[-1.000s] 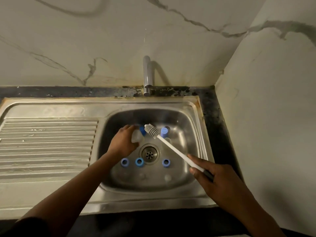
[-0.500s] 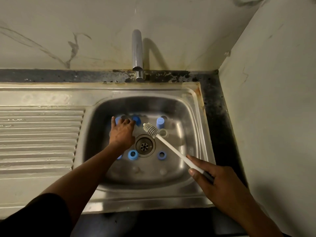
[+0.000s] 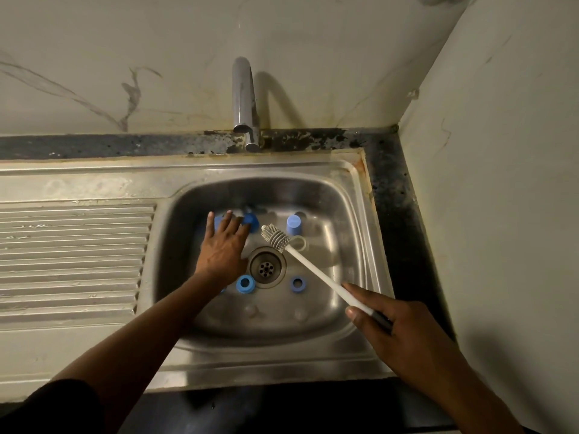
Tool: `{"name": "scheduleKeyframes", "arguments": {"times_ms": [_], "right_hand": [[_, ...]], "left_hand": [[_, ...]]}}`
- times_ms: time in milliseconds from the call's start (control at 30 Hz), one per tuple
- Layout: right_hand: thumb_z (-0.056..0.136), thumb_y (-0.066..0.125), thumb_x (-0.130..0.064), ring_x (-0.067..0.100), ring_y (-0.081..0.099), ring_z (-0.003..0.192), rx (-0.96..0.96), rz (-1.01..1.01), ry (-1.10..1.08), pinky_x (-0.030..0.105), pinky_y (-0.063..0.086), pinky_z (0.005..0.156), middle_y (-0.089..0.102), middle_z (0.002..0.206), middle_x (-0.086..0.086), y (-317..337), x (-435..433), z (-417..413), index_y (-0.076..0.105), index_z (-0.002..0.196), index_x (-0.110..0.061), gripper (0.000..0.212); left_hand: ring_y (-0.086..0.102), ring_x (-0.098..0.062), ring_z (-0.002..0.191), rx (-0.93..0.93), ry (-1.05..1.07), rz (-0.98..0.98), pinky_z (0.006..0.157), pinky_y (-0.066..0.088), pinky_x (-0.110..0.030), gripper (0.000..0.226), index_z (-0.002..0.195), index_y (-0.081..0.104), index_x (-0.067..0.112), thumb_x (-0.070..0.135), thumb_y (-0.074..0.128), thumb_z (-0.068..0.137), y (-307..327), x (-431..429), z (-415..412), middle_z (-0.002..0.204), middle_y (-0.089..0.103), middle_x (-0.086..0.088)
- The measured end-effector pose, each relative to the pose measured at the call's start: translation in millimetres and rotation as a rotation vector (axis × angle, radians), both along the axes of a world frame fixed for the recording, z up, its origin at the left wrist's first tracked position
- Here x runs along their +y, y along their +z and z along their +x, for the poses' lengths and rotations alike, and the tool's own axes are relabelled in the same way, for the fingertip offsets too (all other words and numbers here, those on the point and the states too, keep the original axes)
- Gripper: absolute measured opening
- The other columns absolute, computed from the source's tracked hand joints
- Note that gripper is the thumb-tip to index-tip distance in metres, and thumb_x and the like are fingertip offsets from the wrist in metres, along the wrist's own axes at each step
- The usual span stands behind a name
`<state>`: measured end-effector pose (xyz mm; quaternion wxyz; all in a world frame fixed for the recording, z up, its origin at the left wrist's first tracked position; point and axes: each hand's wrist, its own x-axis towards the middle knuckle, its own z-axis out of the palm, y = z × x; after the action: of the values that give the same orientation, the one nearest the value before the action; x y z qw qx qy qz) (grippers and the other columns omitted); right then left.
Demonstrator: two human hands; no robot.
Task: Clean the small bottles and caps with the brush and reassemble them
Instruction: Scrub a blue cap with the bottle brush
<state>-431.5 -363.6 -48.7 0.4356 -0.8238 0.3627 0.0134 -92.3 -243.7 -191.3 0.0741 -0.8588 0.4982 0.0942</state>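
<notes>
My left hand (image 3: 224,245), fingers spread and holding nothing, is nearest the blue-capped bottles (image 3: 250,220) at the sink's (image 3: 313,170) far wall, perhaps touching them. My right hand (image 3: 404,336) grips the brush (image 3: 316,272), its handle slanting up-left toward them.

Room over drainboard (image 3: 72,245) L; in basin (image 3: 351,327) caps (image 3: 245,284) ring drain (image 3: 267,267), brush (image 3: 313,268) shaft crosses R, tap (image 3: 242,98) at back rim.

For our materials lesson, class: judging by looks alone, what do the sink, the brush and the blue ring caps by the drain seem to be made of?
Sink: probably stainless steel, brushed and dulled; grey sheen, soft reflections, pressed ridges on the drainer.
Brush: the white handle looks like matt plastic; the stubby grey bristles suggest silicone, though that is unsure.
Blue ring caps: likely moulded plastic, smooth and evenly coloured.
</notes>
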Motion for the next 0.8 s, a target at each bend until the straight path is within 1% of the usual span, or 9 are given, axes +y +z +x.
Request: {"name": "scheduleKeyframes", "arguments": {"times_ms": [67, 133, 200, 267, 333, 400, 467, 633, 800], "right_hand": [[0.092, 0.053, -0.063, -0.004, 0.070, 0.085, 0.000, -0.004, 0.004, 0.012, 0.055, 0.075, 0.076, 0.094, -0.018, -1, 0, -1, 0.056, 0.142, -0.052, 0.051], [0.092, 0.055, -0.063, -0.005, 0.071, 0.085, -0.013, -0.017, 0.007, 0.017, 0.057, 0.077, 0.076, 0.095, -0.019, -3, 0, -3, 0.057, 0.140, -0.054, 0.049], [0.093, 0.056, -0.065, -0.007, 0.070, 0.091, -0.018, -0.023, 0.007, 0.020, 0.058, 0.084, 0.076, 0.102, -0.020, -7, 0, -4, 0.055, 0.140, -0.058, 0.048], [0.093, 0.055, -0.066, -0.007, 0.069, 0.098, -0.012, -0.021, 0.012, 0.021, 0.057, 0.091, 0.075, 0.108, -0.021, -9, 1, -5, 0.052, 0.140, -0.061, 0.047], [0.094, 0.055, -0.065, -0.006, 0.068, 0.098, 0.001, -0.018, 0.019, 0.017, 0.056, 0.090, 0.074, 0.108, -0.021, -9, 2, -3, 0.052, 0.139, -0.062, 0.046], [0.095, 0.057, -0.061, -0.007, 0.068, 0.095, -0.003, -0.017, 0.022, 0.013, 0.054, 0.086, 0.075, 0.106, -0.021, -6, 4, -1, 0.054, 0.140, -0.059, 0.045], [0.096, 0.058, -0.058, -0.007, 0.069, 0.094, -0.006, -0.014, 0.032, 0.012, 0.054, 0.084, 0.075, 0.104, -0.020, -4, 5, 2, 0.055, 0.141, -0.056, 0.045], [0.096, 0.056, -0.060, -0.006, 0.068, 0.095, -0.013, -0.024, 0.034, 0.011, 0.053, 0.087, 0.074, 0.108, -0.020, -3, 7, 2, 0.053, 0.143, -0.055, 0.047], [0.095, 0.054, -0.064, -0.006, 0.068, 0.099, -0.027, -0.030, 0.037, 0.018, 0.057, 0.092, 0.073, 0.113, -0.020, -4, 9, -2, 0.051, 0.144, -0.055, 0.050]], "left_hand": [[0.026, -0.031, 0.157, -0.026, -0.075, -0.071, 0.129, 0.017, -0.055, 0.086, 0.157, 0.041, 0.023, 0.044, 0.080, 0.084, 3, 9, -4, 0.164, 0.038, -0.005], [0.053, -0.027, 0.125, -0.027, -0.173, -0.203, 0.105, 0.046, -0.044, 0.069, 0.137, 0.061, 0.022, 0.034, 0.088, 0.075, 2, 21, -10, 0.136, 0.057, -0.003], [0.058, -0.026, 0.093, 0.017, -0.337, -0.315, 0.071, 0.050, -0.038, 0.044, 0.112, 0.071, 0.016, 0.017, 0.088, 0.071, -4, 33, -16, 0.108, 0.062, -0.004], [0.059, -0.027, 0.077, 0.073, -0.458, -0.276, 0.056, 0.041, -0.033, 0.026, 0.093, 0.070, 0.015, 0.007, 0.081, 0.071, -10, 40, -22, 0.095, 0.062, -0.006], [0.066, -0.031, 0.082, 0.169, -0.405, -0.126, 0.057, 0.046, -0.035, 0.017, 0.099, 0.069, 0.017, 0.012, 0.071, 0.083, -14, 40, -25, 0.101, 0.064, -0.006], [0.069, -0.032, 0.103, 0.233, -0.277, 0.051, 0.076, 0.056, -0.041, 0.030, 0.125, 0.067, 0.021, 0.020, 0.061, 0.096, -18, 35, -27, 0.123, 0.064, -0.005], [0.066, -0.029, 0.117, 0.256, -0.236, 0.178, 0.091, 0.056, -0.040, 0.042, 0.141, 0.060, 0.025, 0.020, 0.058, 0.099, -24, 29, -29, 0.137, 0.060, -0.004], [0.066, -0.029, 0.119, 0.258, -0.132, 0.287, 0.095, 0.057, -0.043, 0.040, 0.137, 0.060, 0.024, 0.018, 0.060, 0.098, -41, 24, -32, 0.134, 0.063, -0.006], [0.066, -0.026, 0.114, 0.299, -0.047, 0.203, 0.092, 0.054, -0.037, 0.035, 0.134, 0.061, 0.019, 0.019, 0.063, 0.099, -45, 26, -35, 0.130, 0.065, -0.006]]}}
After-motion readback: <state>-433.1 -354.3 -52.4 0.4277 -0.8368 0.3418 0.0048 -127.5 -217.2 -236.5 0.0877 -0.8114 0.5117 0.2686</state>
